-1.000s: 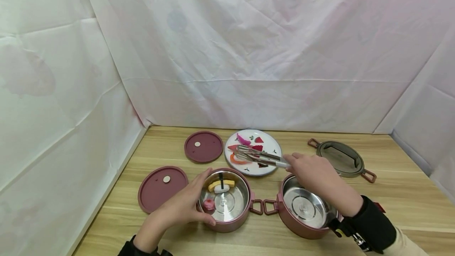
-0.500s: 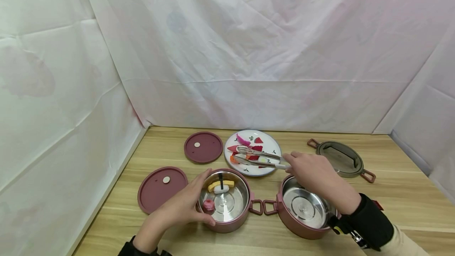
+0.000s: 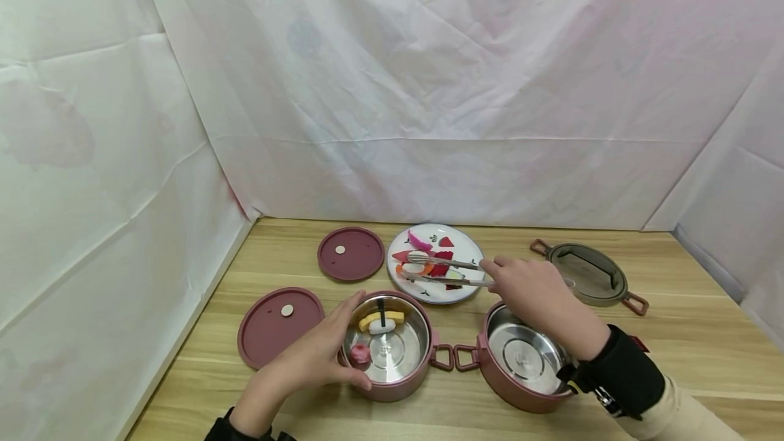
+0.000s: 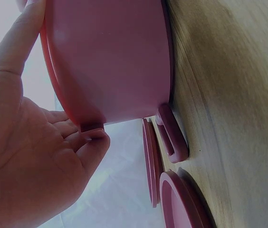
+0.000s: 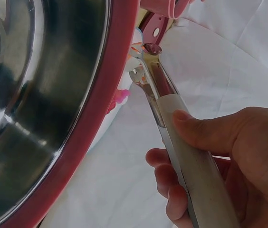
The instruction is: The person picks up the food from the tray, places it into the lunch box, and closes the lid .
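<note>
My left hand [image 3: 318,352] grips the side of the left pink pot [image 3: 398,390], thumb in front and fingers behind. In the left wrist view some fingertips curl at the rim. Inside that pot lie a toy sushi [image 3: 382,325] with a yellow top and black band, and a small pink toy piece [image 3: 360,354]. My right hand [image 3: 539,295] holds metal tongs [image 3: 453,263] by their pale handle, thumb on top. The tongs' arms are spread over the white plate [image 3: 470,250], their tips on either side of an orange-and-white toy sushi [image 3: 414,268].
The right pink pot [image 3: 520,397] stands under my right forearm, its handle against the left pot's. Two dark pink lids [image 3: 352,265] lie at the left. A greenish lid [image 3: 582,274] with brown handles lies at the back right. Red and magenta toy pieces [image 3: 420,241] share the plate.
The tongs' arms have spread wider, and their tips have shifted to either side of the orange-and-white sushi. My right hand has moved slightly left and away from me. My left hand stays put.
</note>
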`<state>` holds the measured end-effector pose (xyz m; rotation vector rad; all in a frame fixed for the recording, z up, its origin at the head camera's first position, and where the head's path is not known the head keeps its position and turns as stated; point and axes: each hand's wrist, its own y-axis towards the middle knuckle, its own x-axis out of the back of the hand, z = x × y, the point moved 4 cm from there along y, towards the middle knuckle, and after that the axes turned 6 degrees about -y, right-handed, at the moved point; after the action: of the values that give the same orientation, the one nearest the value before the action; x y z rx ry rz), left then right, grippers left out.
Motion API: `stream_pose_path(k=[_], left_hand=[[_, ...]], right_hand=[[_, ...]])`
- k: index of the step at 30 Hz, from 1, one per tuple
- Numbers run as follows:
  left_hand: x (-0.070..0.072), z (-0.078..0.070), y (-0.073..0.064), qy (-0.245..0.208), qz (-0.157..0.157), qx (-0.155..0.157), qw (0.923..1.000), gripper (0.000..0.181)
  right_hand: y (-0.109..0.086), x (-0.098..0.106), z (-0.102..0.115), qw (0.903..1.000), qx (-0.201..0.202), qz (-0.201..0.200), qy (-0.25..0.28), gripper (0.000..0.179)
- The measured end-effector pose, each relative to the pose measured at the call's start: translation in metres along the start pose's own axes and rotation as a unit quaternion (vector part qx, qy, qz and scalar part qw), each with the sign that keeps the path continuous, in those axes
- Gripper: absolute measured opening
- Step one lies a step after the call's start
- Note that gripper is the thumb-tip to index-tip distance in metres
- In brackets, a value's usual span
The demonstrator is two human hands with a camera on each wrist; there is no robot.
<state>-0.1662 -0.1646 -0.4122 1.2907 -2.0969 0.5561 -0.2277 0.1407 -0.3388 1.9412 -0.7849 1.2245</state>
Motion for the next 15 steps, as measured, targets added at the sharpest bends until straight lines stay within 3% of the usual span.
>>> stream_pose_path(k=[15], left_hand=[[-0.0004, 0.0020, 0.0003, -0.002, -0.002, 0.000, 1.0000, 0.130]], right_hand=[[0.0068, -0.0057, -0.0007, 0.9994, 0.007, -0.003, -0.035, 0.032]])
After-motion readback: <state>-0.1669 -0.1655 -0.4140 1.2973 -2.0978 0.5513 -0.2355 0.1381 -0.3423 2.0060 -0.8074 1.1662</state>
